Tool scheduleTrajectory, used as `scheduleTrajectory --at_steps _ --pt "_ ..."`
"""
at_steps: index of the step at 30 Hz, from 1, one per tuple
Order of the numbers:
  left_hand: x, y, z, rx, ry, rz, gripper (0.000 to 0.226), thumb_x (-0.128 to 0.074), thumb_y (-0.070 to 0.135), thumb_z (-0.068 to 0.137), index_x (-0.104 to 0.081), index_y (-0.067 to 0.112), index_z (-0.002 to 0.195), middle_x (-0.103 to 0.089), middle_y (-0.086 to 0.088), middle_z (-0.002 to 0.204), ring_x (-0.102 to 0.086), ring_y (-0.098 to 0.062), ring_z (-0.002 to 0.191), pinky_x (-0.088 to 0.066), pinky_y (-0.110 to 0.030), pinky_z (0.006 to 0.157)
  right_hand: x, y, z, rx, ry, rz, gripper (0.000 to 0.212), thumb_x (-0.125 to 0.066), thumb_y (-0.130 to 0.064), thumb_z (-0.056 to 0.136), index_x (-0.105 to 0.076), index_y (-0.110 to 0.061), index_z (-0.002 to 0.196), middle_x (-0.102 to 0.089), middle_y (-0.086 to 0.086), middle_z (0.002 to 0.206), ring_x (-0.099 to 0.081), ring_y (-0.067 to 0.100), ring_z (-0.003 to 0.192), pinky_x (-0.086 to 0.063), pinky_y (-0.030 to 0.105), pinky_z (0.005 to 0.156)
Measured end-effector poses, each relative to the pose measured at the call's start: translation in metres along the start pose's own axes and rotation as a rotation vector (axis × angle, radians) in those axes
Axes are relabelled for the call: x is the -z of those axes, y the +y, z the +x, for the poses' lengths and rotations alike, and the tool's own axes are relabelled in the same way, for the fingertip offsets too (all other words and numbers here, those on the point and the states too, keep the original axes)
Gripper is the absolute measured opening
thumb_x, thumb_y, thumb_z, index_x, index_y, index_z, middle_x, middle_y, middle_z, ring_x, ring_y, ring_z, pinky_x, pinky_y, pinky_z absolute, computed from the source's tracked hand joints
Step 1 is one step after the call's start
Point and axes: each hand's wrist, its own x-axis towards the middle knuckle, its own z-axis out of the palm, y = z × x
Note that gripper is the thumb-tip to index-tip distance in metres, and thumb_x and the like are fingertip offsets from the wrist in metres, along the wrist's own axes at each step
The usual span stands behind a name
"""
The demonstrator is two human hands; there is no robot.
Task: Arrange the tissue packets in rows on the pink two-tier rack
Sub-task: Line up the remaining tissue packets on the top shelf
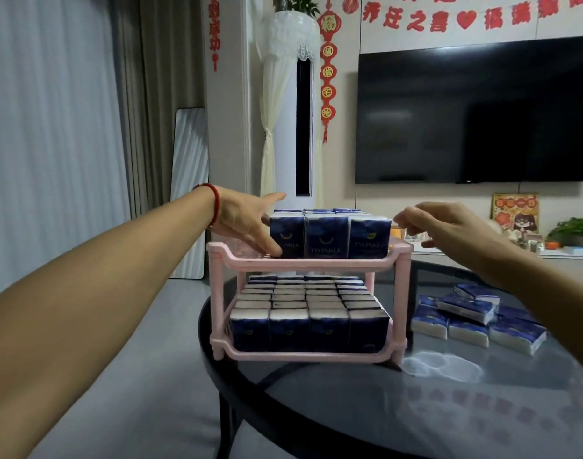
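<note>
The pink two-tier rack (308, 264) stands on a round glass table. Its lower tier is packed with rows of dark blue tissue packets (308, 313) standing upright. On the upper tier, blue packets (330, 236) stand in rows, three across at the front, leaving a gap at the left. My left hand (247, 220) lies flat against the left side of the leftmost upper packet, fingers spread, thumb over the top. My right hand (449, 226) hovers at the right end of the upper row, fingers loosely curled, fingertips near the rightmost packet. Neither hand grips anything.
A loose pile of tissue packets (475, 319) lies on the glass table (349, 409) to the right of the rack. Behind are a wall-mounted TV (475, 114), a tall white air conditioner (293, 127) and a low shelf with ornaments (548, 240).
</note>
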Motion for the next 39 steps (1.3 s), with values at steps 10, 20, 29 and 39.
scheduleTrajectory --at_steps 10,20,29,39 --pt "-0.037 0.020 -0.075 -0.298 0.714 0.157 0.101 -0.085 0.020 0.082 -0.023 0.036 0.160 -0.053 -0.007 0.144 -0.062 -0.019 0.118 -0.054 -0.030 0.088 -0.014 0.073 -0.065 -0.054 -0.217 -0.601 0.021 -0.065 -0.029 0.097 -0.072 -0.028 0.117 -0.070 -0.004 0.119 -0.062 0.009 0.100 -0.054 0.031 0.090" --pt "-0.265 0.047 -0.068 -0.697 0.620 0.057 0.035 -0.073 0.003 0.085 -0.066 0.021 0.114 -0.066 0.009 0.094 -0.061 -0.002 0.076 -0.049 -0.011 0.066 -0.024 0.082 -0.110 0.136 -0.209 -0.549 0.014 -0.077 -0.028 0.088 -0.075 -0.028 0.101 -0.072 -0.010 0.098 -0.064 0.010 0.090 -0.055 0.039 0.083" --pt "-0.303 0.035 -0.037 -0.444 0.440 0.203 0.079 -0.066 0.010 0.090 -0.029 0.025 0.157 -0.051 -0.004 0.149 -0.050 -0.022 0.136 -0.039 -0.024 0.111 0.023 0.038 -0.159 -0.032 -0.167 0.230 0.021 -0.076 -0.016 0.090 -0.073 -0.010 0.110 -0.079 0.000 0.100 -0.075 0.014 0.093 -0.061 0.029 0.086" --pt "-0.297 0.025 -0.043 -0.449 0.484 0.170 0.065 -0.067 0.013 0.096 -0.036 0.035 0.149 -0.052 0.012 0.081 -0.053 -0.001 0.067 -0.052 -0.021 0.081 0.035 0.131 -0.136 -0.375 -0.099 -0.574 0.034 -0.061 -0.037 0.099 -0.064 -0.018 0.126 -0.069 0.008 0.121 -0.063 0.028 0.106 -0.054 0.046 0.090"
